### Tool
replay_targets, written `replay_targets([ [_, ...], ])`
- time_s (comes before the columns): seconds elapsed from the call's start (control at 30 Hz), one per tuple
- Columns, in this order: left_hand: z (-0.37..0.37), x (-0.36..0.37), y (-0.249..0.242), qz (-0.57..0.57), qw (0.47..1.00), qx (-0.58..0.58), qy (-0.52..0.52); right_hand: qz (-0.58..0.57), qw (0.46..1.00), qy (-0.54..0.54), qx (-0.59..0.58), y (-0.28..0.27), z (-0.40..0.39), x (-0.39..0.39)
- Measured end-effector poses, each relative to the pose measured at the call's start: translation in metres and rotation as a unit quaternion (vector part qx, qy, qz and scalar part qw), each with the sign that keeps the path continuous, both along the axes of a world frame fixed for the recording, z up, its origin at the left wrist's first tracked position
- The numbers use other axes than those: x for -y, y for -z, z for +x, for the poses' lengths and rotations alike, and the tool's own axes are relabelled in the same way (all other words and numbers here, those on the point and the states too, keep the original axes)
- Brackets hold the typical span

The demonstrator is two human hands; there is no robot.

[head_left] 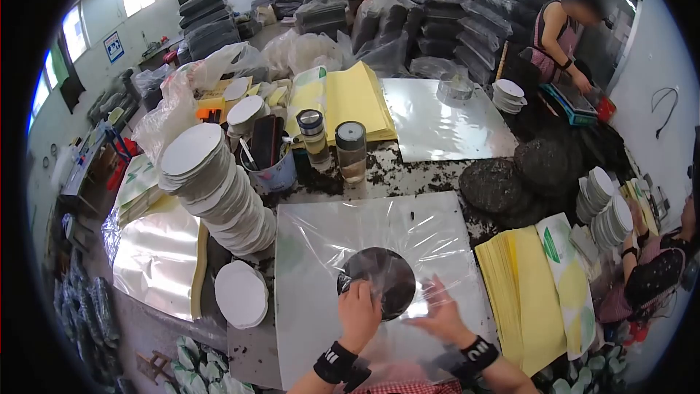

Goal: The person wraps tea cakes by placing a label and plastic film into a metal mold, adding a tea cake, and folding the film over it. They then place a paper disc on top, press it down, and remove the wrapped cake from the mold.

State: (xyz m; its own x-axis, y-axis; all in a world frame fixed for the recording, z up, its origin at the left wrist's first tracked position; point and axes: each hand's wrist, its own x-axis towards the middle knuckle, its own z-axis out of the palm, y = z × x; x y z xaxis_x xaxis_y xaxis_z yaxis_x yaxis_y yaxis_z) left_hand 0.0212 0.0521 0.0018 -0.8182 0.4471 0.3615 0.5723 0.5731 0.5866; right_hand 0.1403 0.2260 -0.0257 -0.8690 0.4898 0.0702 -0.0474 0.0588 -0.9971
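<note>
A round dark disc (397,277) lies on a large silvery-white sheet (313,248) in front of me, with clear film spread over and around it. My left hand (359,315) rests on the disc's lower left part, its fingers curled down; whether they grip anything is hidden. To the right of the disc, my right hand (443,315) has its fingers apart over the film and holds nothing. Both wrists wear black bands. Left of the sheet, a pile of white round papers (240,294) lies beside a tall leaning stack of white discs (219,190).
Yellow sheets (521,292) lie to the right. Behind the work sheet are two bottles (351,152), a cup of tools (275,175) and dark round cakes (490,184). Other people work at the back right (558,40) and right edge (642,273).
</note>
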Motion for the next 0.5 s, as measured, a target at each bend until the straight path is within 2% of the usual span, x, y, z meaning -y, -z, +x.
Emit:
replay_targets([
  [0.03, 0.004, 0.001, 0.0, -0.005, 1.0, 0.0, -0.005, -0.028, 0.998, 0.002, -0.053, 0.006, -0.017, 0.015],
  [0.07, 0.007, 0.004, 0.001, -0.023, 0.999, 0.013, 0.018, 0.128, 0.988, 0.083, -0.033, -0.012, -0.045, 0.016],
  [0.1, 0.005, 0.007, 0.001, -0.042, 0.998, 0.023, 0.041, 0.28, 0.947, 0.159, -0.013, -0.028, -0.07, 0.015],
  [0.17, -0.001, 0.008, -0.003, -0.09, 0.993, 0.041, 0.065, 0.4, 0.911, 0.037, -0.088, -0.024, -0.087, 0.033],
  [0.2, -0.004, 0.014, -0.007, -0.022, 0.997, 0.022, 0.069, 0.46, 0.878, -0.023, -0.129, -0.031, -0.097, 0.037],
  [0.23, -0.007, 0.024, -0.01, 0.049, 0.996, 0.005, 0.072, 0.464, 0.871, -0.051, -0.151, -0.04, -0.089, 0.043],
  [0.27, -0.01, 0.036, -0.007, 0.12, 0.99, -0.011, 0.074, 0.44, 0.888, -0.054, -0.124, -0.038, -0.086, 0.042],
  [0.3, -0.012, 0.049, -0.006, 0.213, 0.973, 0.087, -0.017, 0.415, 0.903, -0.057, -0.095, -0.034, -0.083, 0.04],
  [0.33, -0.022, 0.042, 0.002, 0.312, 0.936, 0.164, -0.005, 0.386, 0.918, -0.062, -0.061, -0.029, -0.079, 0.039],
  [0.37, -0.03, 0.026, -0.01, 0.403, 0.882, 0.246, 0.0, 0.389, 0.915, -0.099, -0.043, -0.031, -0.081, 0.038],
  [0.4, -0.029, 0.02, -0.015, 0.487, 0.812, 0.323, 0.001, 0.374, 0.916, -0.123, -0.078, -0.033, -0.077, 0.038],
  [0.43, -0.025, 0.02, -0.011, 0.314, 0.924, 0.196, 0.092, 0.361, 0.914, -0.144, -0.12, -0.036, -0.078, 0.034],
  [0.47, -0.027, 0.017, -0.009, 0.123, 0.975, 0.049, 0.179, 0.352, 0.906, -0.162, -0.169, -0.04, -0.083, 0.026],
  [0.5, -0.024, 0.012, -0.014, 0.085, 0.978, 0.03, 0.188, 0.309, 0.923, -0.078, -0.214, -0.033, -0.073, 0.022],
])
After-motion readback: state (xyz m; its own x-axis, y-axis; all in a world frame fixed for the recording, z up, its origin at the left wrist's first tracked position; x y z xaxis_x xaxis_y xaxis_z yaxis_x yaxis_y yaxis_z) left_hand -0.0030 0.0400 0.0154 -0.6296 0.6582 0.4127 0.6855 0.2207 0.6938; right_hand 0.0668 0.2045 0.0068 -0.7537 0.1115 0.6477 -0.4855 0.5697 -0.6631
